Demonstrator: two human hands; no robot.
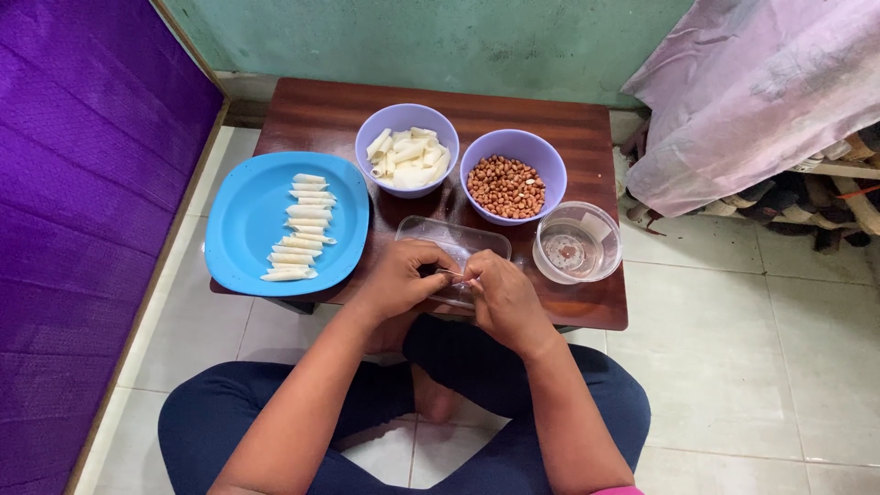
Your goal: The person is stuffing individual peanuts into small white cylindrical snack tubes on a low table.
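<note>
Left hand [401, 275] and right hand [500, 291] met at the table's near edge, fingertips pinched shut on a thin stick [451, 272] over a clear rectangular container [454, 240]. Just right sat a clear round tub [577, 241]; left, a blue plate [247, 215] with a row of pasta tubes [301, 226]. Farther: bowls of pasta [407, 148] and peanuts [512, 174].

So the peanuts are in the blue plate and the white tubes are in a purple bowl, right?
Not quite. The head view shows the peanuts in a purple bowl of their own, not on the blue plate. The plate holds a row of white tube pieces. You are right that more white tubes fill the other purple bowl.
</note>
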